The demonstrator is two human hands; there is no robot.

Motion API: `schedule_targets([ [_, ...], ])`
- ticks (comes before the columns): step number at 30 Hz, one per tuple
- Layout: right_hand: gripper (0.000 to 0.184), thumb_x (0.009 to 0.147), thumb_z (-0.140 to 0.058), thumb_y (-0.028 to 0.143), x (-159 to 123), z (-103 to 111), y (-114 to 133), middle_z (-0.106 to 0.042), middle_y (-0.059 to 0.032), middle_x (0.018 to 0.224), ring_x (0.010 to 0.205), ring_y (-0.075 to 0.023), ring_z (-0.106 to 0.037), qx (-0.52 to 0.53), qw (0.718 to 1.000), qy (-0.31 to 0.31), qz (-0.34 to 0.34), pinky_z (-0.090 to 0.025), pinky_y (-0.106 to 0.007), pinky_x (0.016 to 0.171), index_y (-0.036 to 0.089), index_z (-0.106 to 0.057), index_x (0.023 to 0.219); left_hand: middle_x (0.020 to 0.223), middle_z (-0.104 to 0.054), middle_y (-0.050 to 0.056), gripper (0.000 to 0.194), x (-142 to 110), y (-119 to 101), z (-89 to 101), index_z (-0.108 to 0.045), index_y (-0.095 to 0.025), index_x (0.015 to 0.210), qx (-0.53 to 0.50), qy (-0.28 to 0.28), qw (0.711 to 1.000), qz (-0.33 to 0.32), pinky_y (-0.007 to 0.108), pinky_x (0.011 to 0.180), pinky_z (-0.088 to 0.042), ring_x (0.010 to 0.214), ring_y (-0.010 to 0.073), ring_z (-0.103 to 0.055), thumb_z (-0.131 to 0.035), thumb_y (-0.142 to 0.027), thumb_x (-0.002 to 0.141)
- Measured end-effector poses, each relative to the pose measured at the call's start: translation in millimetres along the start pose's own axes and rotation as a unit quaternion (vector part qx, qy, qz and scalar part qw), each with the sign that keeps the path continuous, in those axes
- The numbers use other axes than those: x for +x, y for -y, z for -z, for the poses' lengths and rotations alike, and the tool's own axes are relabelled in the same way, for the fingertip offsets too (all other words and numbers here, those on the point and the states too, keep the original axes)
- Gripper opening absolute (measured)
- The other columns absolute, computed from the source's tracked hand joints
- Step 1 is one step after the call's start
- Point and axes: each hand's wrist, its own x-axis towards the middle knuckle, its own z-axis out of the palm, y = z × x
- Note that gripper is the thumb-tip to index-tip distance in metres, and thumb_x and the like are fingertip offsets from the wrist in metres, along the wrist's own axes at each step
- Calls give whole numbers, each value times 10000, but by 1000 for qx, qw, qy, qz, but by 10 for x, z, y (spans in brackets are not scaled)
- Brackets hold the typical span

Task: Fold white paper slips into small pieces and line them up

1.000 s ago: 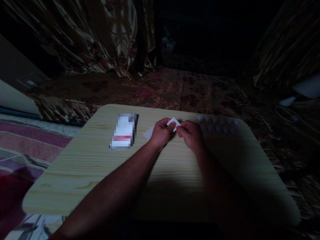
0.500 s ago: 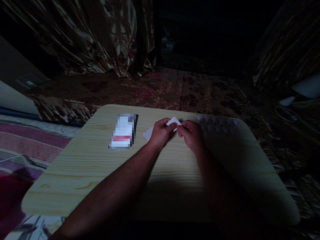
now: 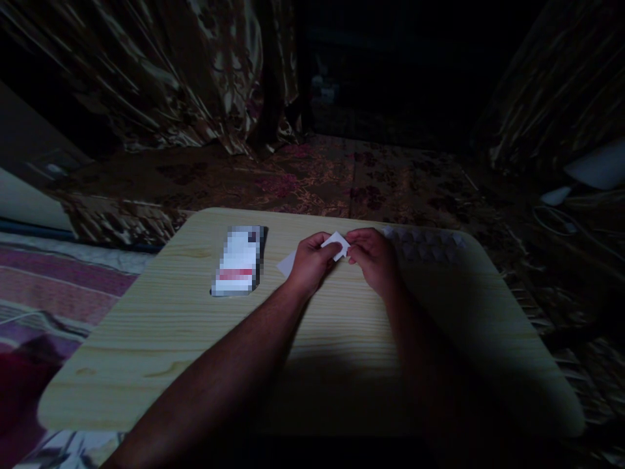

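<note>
My left hand (image 3: pixel 312 262) is closed on a small folded piece of white paper (image 3: pixel 337 241), its thumb pressed on the paper's face. At the paper's right edge is my right hand (image 3: pixel 375 257), fingers bent and thumb tip against that edge; its exact grip is hard to see in the dim light. Beside my left hand, partly hidden by it, lies a pale sheet of paper (image 3: pixel 285 264) on the table. To the right of my right hand stand several small pale folded pieces (image 3: pixel 424 245) in rows.
The light wood table (image 3: pixel 146 339) has rounded corners. A blurred-out white flat object with a red band (image 3: pixel 237 260) lies on its left part. Patterned cloth (image 3: pixel 273 179) and curtains (image 3: pixel 209 71) are behind. A white cable (image 3: pixel 551 225) runs at the right.
The fingers of my right hand have loosened and spread a little at the paper's right corner. My left hand still holds the paper. The view has shifted slightly.
</note>
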Motion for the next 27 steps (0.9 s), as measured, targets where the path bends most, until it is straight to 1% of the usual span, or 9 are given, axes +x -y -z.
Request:
schedule_targets([
  [3,127,767,-608,248,-7,30,0,-678,-5,800,643,-125,-614,-37,999,30,26,-503,-248,592,201,-650,877,514,-504,-50,177,-8,-18,-11,-599,-149,695,4,10,1000,7,207,448,-253,444,58,-390,-718,-268,640],
  [5,98,766,-615,253,-11,46,-15,-682,-10,795,653,-130,-620,-53,998,32,33,-505,-250,606,197,-655,835,516,-507,-49,173,-12,-27,-16,-603,-145,692,7,13,1000,10,205,450,-252,445,56,-391,-715,-264,635],
  [9,106,765,-634,268,-10,58,-56,-687,-12,730,649,-150,-638,-59,997,32,22,-501,-255,592,195,-659,838,514,-507,-46,166,-12,-19,-9,-603,-143,689,14,17,1000,13,206,446,-251,440,57,-390,-704,-267,644],
  [14,109,741,-669,273,-3,79,-52,-702,-17,712,639,-157,-645,-79,996,27,25,-491,-260,597,191,-669,814,525,-520,-37,145,-4,4,22,-605,-142,688,34,29,999,4,211,447,-254,451,62,-407,-691,-256,666],
  [17,86,739,-655,252,-4,122,-2,-692,-12,684,622,-147,-631,-85,995,43,11,-474,-252,590,184,-670,789,534,-531,-24,139,6,-14,50,-599,-138,666,46,69,996,25,213,450,-263,460,68,-432,-677,-252,677],
  [20,75,740,-644,242,-5,180,51,-668,-5,648,595,-135,-608,-72,994,78,0,-451,-242,569,173,-662,764,524,-526,-15,154,18,-49,80,-592,-133,640,46,123,990,56,216,440,-256,451,70,-430,-659,-260,696],
  [23,62,718,-651,223,-3,232,73,-643,9,626,572,-122,-581,-65,991,113,-11,-430,-234,555,170,-659,748,483,-487,-25,148,21,-83,101,-598,-127,627,51,152,984,73,217,414,-215,422,63,-390,-668,-243,687],
  [27,52,709,-654,208,1,279,64,-632,14,636,578,-115,-566,-28,988,151,-22,-422,-232,559,173,-660,747,510,-521,-16,119,14,-113,116,-621,-116,646,76,191,974,99,215,410,-228,425,61,-403,-677,-220,662],
])
